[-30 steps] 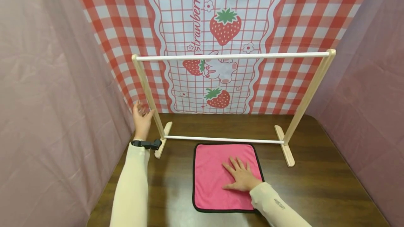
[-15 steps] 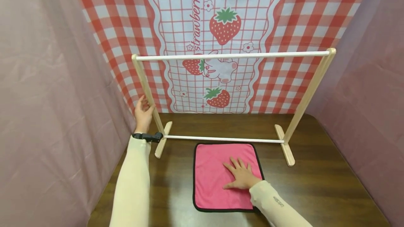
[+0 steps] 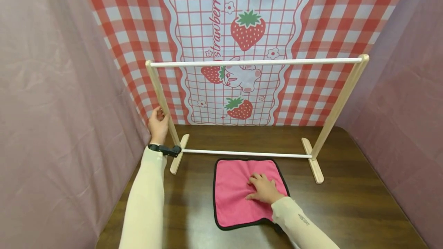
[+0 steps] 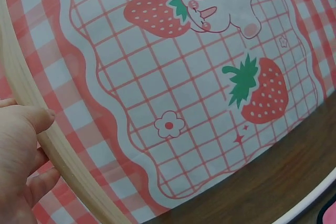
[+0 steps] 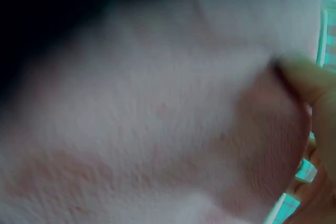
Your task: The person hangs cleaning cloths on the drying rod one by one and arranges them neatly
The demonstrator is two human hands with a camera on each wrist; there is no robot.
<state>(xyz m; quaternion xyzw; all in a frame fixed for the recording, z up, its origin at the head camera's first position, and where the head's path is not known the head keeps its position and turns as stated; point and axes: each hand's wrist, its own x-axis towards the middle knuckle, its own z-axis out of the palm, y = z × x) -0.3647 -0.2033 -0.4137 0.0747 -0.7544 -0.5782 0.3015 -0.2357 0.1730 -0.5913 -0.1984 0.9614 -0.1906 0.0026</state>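
Note:
A wooden rack with a white top bar (image 3: 256, 63) and a white lower bar (image 3: 245, 153) stands on the table. My left hand (image 3: 158, 126) grips its left post (image 3: 157, 87) below mid-height. In the left wrist view the thumb lies over the post (image 4: 68, 161), and fingers show on its outer side. A pink cloth (image 3: 228, 199) with black edging lies in front of the rack. Onto it my right hand (image 3: 264, 190) bends its fingers, gathering the fabric into creases; the fingertips are partly hidden. A blurred, pale surface fills most of the right wrist view.
The rack's right post (image 3: 340, 103) rises from a wooden foot (image 3: 312, 160) on the brown table (image 3: 349, 199). Behind hangs a red-and-white checked strawberry-print sheet (image 3: 247, 30). Pinkish curtains (image 3: 69, 87) close off both sides.
My left hand has closed in on the left post and now grips it. The right hand's fingers, spread flat before, have curled, wrinkling the cloth and drawing its near edge inward.

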